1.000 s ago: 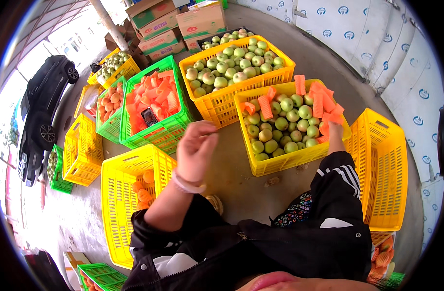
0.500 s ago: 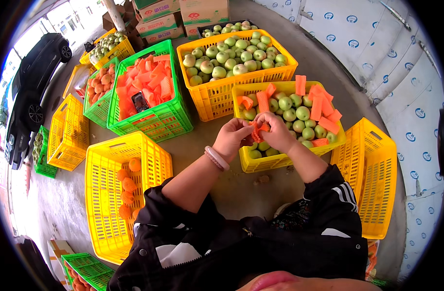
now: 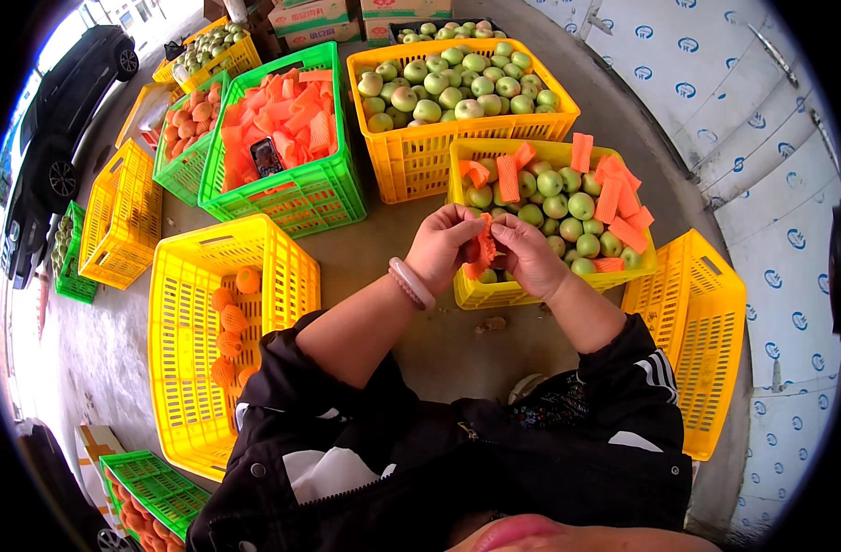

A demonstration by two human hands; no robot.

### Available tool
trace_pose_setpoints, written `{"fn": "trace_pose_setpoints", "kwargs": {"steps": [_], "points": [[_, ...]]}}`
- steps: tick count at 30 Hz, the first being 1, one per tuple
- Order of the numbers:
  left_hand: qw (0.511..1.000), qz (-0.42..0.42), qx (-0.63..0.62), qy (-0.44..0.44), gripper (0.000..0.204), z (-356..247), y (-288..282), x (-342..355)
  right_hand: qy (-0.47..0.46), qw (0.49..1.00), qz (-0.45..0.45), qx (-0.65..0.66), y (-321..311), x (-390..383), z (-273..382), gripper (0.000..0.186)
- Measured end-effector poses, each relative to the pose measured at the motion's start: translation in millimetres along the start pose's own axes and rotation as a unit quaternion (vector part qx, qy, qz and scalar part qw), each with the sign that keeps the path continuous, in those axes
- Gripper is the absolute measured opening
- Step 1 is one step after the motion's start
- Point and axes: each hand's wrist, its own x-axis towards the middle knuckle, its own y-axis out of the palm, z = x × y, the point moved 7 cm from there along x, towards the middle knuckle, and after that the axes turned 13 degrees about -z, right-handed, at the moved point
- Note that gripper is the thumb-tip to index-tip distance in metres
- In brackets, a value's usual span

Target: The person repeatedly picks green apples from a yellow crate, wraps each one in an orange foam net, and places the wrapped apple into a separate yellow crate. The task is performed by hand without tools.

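My left hand (image 3: 443,247) and my right hand (image 3: 531,258) meet in front of me, fingers pinched on an orange foam net (image 3: 480,247); whether fruit is inside is hard to tell. Just beyond them stands a yellow crate (image 3: 468,291) of green apples (image 3: 551,182), with loose orange foam sleeves (image 3: 631,232) on top. At the lower left, a yellow crate (image 3: 190,340) contains several orange net-covered fruits (image 3: 233,319). A green crate (image 3: 282,221) piled with foam sleeves (image 3: 291,101) holds a phone (image 3: 265,157).
An empty yellow crate (image 3: 705,340) is at my right, another crate of apples (image 3: 457,147) behind. More crates (image 3: 117,221) line the left, cardboard boxes (image 3: 314,23) the back. A dark car (image 3: 48,138) is at far left, a printed panel wall (image 3: 696,64) at right.
A second ago my left hand was raised and apart from my right, which was in the foam sleeves at the crate's right. They came together on the orange net and remain joined there.
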Motion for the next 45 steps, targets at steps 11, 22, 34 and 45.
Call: {"fn": "trace_pose_setpoints", "kwargs": {"steps": [11, 22, 34, 45], "points": [[0.987, -0.062, 0.149, 0.019, 0.026, 5, 3, -4, -0.018, 0.999, 0.012, -0.037, -9, -1, 2, 0.019], [0.985, -0.113, 0.128, 0.026, 0.017, 3, -18, 16, -0.245, 0.953, 0.003, -0.177, 0, -18, 39, 0.017], [0.616, 0.008, 0.557, 0.557, 0.022, -47, 54, -48, 0.130, 0.946, 0.181, 0.234, 26, -29, 20, 0.015], [0.685, -0.033, 0.490, 0.538, 0.025, -49, 53, -44, -0.138, 0.966, 0.022, 0.218, -26, 16, 38, 0.044]]}}
